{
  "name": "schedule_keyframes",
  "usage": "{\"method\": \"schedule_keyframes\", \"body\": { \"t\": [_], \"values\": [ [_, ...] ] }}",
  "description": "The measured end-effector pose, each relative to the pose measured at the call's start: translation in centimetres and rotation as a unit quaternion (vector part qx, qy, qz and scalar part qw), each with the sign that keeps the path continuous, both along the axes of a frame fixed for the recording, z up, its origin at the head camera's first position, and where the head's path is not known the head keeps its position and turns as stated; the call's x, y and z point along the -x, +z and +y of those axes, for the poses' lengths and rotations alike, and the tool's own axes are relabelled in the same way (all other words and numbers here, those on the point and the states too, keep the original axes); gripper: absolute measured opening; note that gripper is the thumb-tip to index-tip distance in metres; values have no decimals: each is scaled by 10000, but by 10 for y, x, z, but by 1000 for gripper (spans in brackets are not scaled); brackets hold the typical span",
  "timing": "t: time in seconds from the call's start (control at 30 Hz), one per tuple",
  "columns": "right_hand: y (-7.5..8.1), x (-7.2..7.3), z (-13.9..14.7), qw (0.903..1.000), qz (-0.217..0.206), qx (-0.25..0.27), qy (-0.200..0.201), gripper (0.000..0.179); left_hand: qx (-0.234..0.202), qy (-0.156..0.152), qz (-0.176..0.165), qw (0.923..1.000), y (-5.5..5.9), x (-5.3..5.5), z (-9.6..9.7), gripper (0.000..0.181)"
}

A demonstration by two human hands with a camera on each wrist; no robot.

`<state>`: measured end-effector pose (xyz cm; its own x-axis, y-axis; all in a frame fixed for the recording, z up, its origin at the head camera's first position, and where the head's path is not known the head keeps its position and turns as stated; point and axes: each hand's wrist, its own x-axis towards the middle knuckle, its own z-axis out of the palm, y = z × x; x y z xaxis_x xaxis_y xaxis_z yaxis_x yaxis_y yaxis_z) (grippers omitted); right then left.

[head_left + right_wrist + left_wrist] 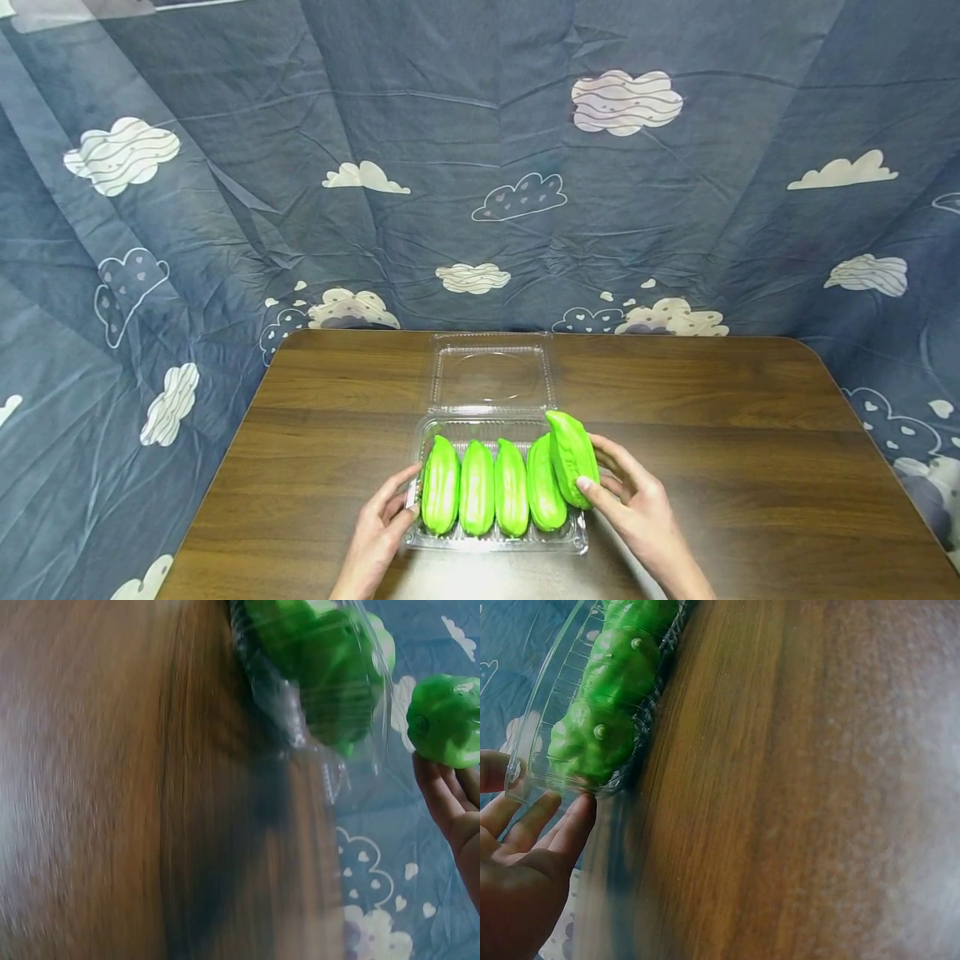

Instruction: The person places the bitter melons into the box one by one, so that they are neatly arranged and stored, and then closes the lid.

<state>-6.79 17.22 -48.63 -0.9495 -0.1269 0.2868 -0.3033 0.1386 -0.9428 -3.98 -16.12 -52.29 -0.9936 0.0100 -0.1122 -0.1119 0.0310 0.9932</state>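
Note:
A hinged clear plastic container lies on the table with its lid folded back. Several long, bright green pepper-like vegetables stand side by side in its base, their lumpy ends showing through the wall in the left wrist view. My left hand pinches the container's left rim, thumb on one side and fingers beneath. In my right hand is another green pepper-like vegetable, gripped between thumb and fingers. It is tilted above the container's right end, and the right wrist view shows it raised apart from the container.
The transparent lid lies towards the back edge of the brown wooden table. Behind and at the sides hangs a blue cloud-patterned cloth.

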Motion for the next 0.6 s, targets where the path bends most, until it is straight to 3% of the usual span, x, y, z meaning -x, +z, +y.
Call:
{"method": "schedule_keyframes", "body": {
  "t": [0.13, 0.27, 0.6],
  "values": [
    [0, 0, -6, 9990, 399, -155, 123, 55, -7, 0, 25, 10000, 0, 0, 0, 59],
    [-1, -2, -13, 9987, 476, -122, 148, 55, -16, 3, 18, 10000, -1, 0, 0, 59],
    [4, -9, -27, 9986, -296, 69, 435, 56, -35, 22, 41, 10000, -1, -1, 1, 58]
  ]
}}
